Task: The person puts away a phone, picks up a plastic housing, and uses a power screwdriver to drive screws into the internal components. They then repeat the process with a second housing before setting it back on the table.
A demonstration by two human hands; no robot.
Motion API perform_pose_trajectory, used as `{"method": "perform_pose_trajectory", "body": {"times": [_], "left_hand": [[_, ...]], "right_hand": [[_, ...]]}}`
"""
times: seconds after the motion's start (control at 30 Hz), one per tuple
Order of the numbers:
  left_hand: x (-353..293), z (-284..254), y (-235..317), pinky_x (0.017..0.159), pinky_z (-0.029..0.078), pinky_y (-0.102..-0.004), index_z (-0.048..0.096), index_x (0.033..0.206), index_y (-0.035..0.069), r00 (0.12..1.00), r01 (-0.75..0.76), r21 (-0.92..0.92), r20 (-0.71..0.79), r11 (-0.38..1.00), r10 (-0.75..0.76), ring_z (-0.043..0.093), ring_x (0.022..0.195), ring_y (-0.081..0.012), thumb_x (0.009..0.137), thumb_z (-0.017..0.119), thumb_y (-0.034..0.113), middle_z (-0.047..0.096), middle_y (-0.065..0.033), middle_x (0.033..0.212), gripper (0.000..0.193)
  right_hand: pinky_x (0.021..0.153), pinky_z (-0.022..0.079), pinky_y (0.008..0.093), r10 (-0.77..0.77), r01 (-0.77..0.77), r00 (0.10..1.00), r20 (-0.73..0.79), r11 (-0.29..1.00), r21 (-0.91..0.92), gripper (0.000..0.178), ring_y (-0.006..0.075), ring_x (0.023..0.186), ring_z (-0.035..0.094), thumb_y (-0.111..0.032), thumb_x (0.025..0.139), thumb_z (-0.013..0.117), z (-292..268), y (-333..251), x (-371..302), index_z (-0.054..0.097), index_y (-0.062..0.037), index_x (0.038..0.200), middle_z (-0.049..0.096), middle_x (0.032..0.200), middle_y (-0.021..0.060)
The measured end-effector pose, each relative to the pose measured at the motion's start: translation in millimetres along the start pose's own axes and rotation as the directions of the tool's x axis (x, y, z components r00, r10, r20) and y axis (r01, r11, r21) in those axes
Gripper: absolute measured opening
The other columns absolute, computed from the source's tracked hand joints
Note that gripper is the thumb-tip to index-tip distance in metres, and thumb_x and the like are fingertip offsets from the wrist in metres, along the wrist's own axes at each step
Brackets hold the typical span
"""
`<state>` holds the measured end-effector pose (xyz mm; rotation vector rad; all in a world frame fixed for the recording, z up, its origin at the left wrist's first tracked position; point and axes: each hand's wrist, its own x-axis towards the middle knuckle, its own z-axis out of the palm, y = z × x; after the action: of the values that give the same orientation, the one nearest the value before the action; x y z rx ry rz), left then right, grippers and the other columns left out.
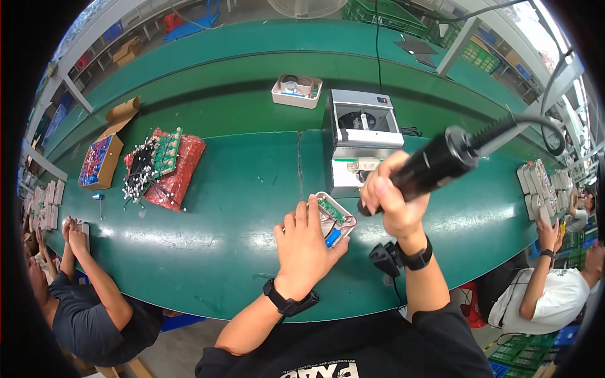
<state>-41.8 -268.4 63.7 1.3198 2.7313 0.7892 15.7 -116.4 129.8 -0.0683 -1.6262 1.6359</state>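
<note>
My left hand [305, 246] lies over a small cream plastic housing [346, 208] on the green bench, its fingers spread along the left side and thumb at the lower right. Inside the housing sit a green circuit board [330, 209] and a blue cylindrical cell [333, 237] with red wires. In my right hand [397, 198] is a black corded electric screwdriver [435, 164], tilted, with its cable end up to the right. Its tip points down left, beside the housing; whether it touches anything cannot be seen.
Beyond my right hand stands a grey screw feeder [362, 120]. Another cream housing [297, 92] rests farther back. To the left lie circuit boards with wires [165, 154] on red bubble wrap [189, 170] and a cardboard box [103, 162]. Co-workers sit at both sides; stacked housings [535, 183] stand right.
</note>
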Motion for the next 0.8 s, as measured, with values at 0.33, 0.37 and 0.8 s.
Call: {"method": "perform_pose_trajectory", "body": {"times": [0.33,0.37,0.8], "left_hand": [[0.1,4.2,-0.7,0.088,0.040,-0.0449,0.045,0.138,-0.004,0.999,0.021,-0.011,-0.032,1.000,-0.021,0.054,0.108,-0.0310,0.066,0.080,0.043,0.053,-0.0173,0.128,0.093],[0.0,4.6,-0.7,0.088,0.040,-0.0447,0.045,0.138,-0.004,0.999,0.020,-0.008,-0.033,1.000,-0.020,0.054,0.108,-0.0309,0.066,0.080,0.043,0.053,-0.0173,0.128,0.093],[1.3,6.8,0.5,0.092,0.040,-0.0459,0.042,0.140,-0.004,0.999,0.036,-0.014,-0.007,0.999,-0.036,0.052,0.111,-0.0322,0.066,0.080,0.043,0.052,-0.0185,0.130,0.095]], "right_hand": [[0.050,0.043,0.0275,-0.023,0.028,0.994,0.103,0.998,-0.049,0.019,0.0108,0.052,0.048,-0.002,0.085,0.064,0.7,32.3,-25.2,0.045,-0.0019,0.087,0.051,0.065,0.0041],[0.051,0.044,0.0274,-0.020,0.024,0.995,0.095,0.999,-0.036,0.020,0.0109,0.053,0.049,-0.002,0.085,0.065,0.4,34.5,-26.0,0.045,-0.0019,0.087,0.051,0.066,0.0044],[0.053,0.043,0.0246,-0.010,0.015,0.998,0.056,0.996,-0.087,0.018,0.0110,0.057,0.051,-0.002,0.082,0.067,7.6,35.2,-22.4,0.049,-0.0026,0.083,0.054,0.068,0.0038]]}}
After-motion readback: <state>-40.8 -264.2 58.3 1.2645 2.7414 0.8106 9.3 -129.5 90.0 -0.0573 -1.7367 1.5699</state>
